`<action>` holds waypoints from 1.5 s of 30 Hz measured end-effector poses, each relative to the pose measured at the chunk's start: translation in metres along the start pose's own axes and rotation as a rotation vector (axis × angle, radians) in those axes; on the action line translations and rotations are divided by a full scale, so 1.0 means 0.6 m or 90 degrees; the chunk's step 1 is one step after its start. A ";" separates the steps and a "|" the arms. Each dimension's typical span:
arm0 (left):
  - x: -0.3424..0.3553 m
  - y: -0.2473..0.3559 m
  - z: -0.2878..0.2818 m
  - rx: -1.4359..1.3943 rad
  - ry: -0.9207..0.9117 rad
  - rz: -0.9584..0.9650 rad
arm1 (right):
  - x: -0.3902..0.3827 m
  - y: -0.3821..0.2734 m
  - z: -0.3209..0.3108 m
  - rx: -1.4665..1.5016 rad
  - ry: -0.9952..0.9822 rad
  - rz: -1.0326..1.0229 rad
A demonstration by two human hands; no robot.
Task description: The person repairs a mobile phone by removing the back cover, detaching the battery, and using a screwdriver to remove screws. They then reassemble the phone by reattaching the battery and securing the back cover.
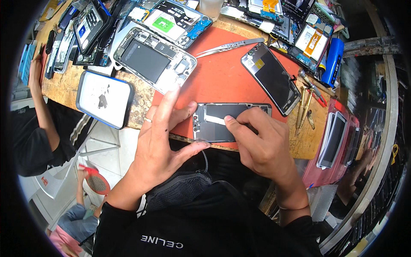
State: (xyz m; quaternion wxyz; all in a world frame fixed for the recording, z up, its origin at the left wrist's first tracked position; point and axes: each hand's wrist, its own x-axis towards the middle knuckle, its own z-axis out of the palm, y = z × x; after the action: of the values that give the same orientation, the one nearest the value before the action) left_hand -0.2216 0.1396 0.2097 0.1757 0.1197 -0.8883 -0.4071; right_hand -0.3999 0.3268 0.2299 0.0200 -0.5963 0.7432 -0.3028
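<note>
While your right hand [265, 139] pinches a white strip [215, 120] between thumb and finger, the opened phone [214, 133] lies under it, on the near edge of the red mat [222, 73] on the table [141, 99]. Your left hand [156, 150] is spread wide by the phone's left end; you can't tell if it touches. Silver tweezers [231, 46] lie farther back.

My left hand [156, 147] bears a silvery ring [148, 120]; below it, my black top [214, 222] carries white lettering [162, 241] across the chest.
</note>
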 end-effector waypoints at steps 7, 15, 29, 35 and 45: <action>0.004 0.000 -0.004 0.044 -0.005 0.018 | -0.003 0.002 0.000 0.014 0.000 -0.005; 0.005 -0.002 -0.003 0.072 -0.002 0.038 | -0.002 -0.007 0.002 -0.018 0.000 0.006; 0.006 -0.005 -0.004 0.074 -0.001 0.047 | 0.006 -0.018 0.002 -0.060 -0.008 0.013; 0.005 -0.004 -0.007 0.067 -0.008 0.039 | 0.011 -0.021 0.002 -0.078 -0.004 0.012; 0.007 -0.001 -0.008 0.064 -0.007 0.043 | 0.016 -0.017 0.002 -0.087 -0.003 -0.007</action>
State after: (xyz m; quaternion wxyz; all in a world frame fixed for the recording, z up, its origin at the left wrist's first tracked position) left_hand -0.2236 0.1346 0.2132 0.1782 0.0962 -0.9122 -0.3563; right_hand -0.3932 0.3167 0.2372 -0.0206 -0.6010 0.7589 -0.2499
